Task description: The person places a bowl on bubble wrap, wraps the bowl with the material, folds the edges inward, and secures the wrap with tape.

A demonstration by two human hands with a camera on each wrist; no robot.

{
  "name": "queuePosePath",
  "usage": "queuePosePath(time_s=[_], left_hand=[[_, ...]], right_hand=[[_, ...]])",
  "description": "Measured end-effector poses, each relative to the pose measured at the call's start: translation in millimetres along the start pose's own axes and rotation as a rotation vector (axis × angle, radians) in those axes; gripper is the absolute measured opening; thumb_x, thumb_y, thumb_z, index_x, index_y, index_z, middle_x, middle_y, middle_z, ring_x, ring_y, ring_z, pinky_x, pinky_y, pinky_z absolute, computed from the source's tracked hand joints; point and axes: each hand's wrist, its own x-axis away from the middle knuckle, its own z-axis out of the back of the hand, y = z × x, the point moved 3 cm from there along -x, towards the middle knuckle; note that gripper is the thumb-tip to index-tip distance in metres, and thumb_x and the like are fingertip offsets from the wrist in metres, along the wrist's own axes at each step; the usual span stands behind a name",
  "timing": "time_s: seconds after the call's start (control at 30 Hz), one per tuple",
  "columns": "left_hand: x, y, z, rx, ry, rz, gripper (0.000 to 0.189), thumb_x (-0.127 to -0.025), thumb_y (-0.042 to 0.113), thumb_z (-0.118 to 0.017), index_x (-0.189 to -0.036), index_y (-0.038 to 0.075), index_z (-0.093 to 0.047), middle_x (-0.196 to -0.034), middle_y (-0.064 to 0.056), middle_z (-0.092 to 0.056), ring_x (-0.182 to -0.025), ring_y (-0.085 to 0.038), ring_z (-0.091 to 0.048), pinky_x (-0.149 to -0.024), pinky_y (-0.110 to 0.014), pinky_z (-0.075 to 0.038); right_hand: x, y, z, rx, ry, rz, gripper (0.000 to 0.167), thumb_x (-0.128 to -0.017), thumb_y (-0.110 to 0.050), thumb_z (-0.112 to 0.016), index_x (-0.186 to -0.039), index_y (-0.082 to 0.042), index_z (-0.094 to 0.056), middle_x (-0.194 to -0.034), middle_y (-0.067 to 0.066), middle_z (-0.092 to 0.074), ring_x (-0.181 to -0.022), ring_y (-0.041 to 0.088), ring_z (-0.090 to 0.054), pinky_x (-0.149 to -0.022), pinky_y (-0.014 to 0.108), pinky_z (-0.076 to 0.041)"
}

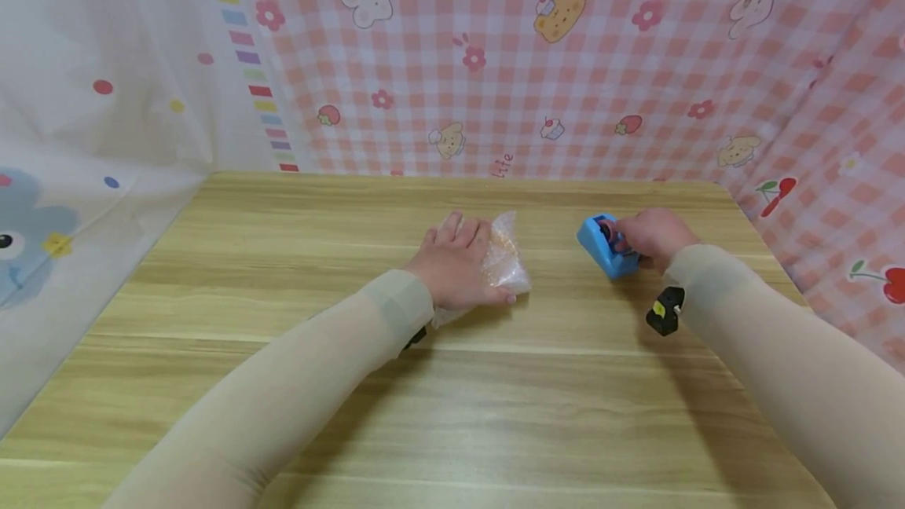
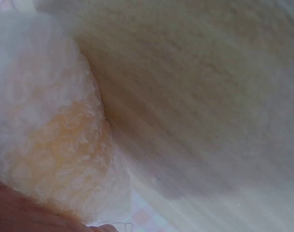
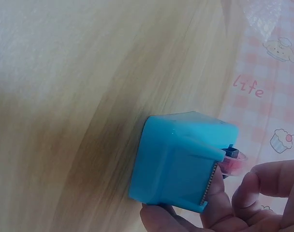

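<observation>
In the head view, my left hand (image 1: pixel 452 269) lies over a bubble-wrapped bundle (image 1: pixel 505 258), fingers spread on top and thumb along its near edge. Something yellowish shows through the bubble wrap (image 2: pixel 65 140) in the left wrist view; its kind is hidden. To the right, my right hand (image 1: pixel 657 236) grips a blue tape dispenser (image 1: pixel 610 258) that stands on the table. The right wrist view shows the thumb and a finger around the dispenser's (image 3: pixel 176 164) toothed cutter end. Other fingers curl near the pinkish tape roll (image 3: pixel 234 164).
The wood-grain table (image 1: pixel 495 415) carries the bundle and dispenser, a hand's width or more apart. A pink checked cloth (image 1: pixel 424 61) hangs behind and to the right. A white patterned cloth (image 1: pixel 106 140) hangs at the left.
</observation>
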Motion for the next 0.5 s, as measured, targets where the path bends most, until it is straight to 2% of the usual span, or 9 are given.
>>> queuePosePath(time_s=[0.13, 0.33, 0.5], left_hand=[[0.6, 0.0, 0.2, 0.008, -0.002, 0.000, 0.125, -0.087, 0.089, -0.050, -0.170, 0.010, 0.001, -0.179, -0.010, -0.005, -0.166, -0.035, 0.004, -0.132, -0.061, -0.011], [1.0, -0.3, 0.7, 0.024, -0.008, 0.014, 0.126, -0.087, 0.088, -0.052, -0.170, 0.011, 0.001, -0.180, -0.008, -0.004, -0.166, -0.034, 0.006, -0.132, -0.061, -0.009], [0.6, -0.2, 0.1, 0.031, -0.001, 0.010, 0.125, -0.088, 0.087, -0.053, -0.171, 0.010, 0.000, -0.180, -0.008, -0.005, -0.166, -0.034, 0.005, -0.132, -0.061, -0.010]], right_hand=[[1.5, -1.3, -0.3, -0.014, 0.010, 0.004, 0.039, -0.106, -0.027, -0.047, -0.115, 0.007, -0.064, -0.116, 0.017, -0.060, -0.106, 0.031, -0.054, -0.088, 0.042, -0.057], [6.4, -4.6, -0.4, -0.004, 0.032, 0.015, 0.033, -0.102, -0.024, -0.048, -0.101, 0.005, -0.064, -0.102, 0.014, -0.057, -0.102, 0.032, -0.052, -0.085, 0.042, -0.052], [7.2, -4.6, -0.5, 0.006, 0.048, 0.000, 0.031, -0.101, -0.025, -0.048, -0.092, 0.002, -0.060, -0.098, 0.013, -0.053, -0.098, 0.031, -0.052, -0.076, 0.036, -0.050]])
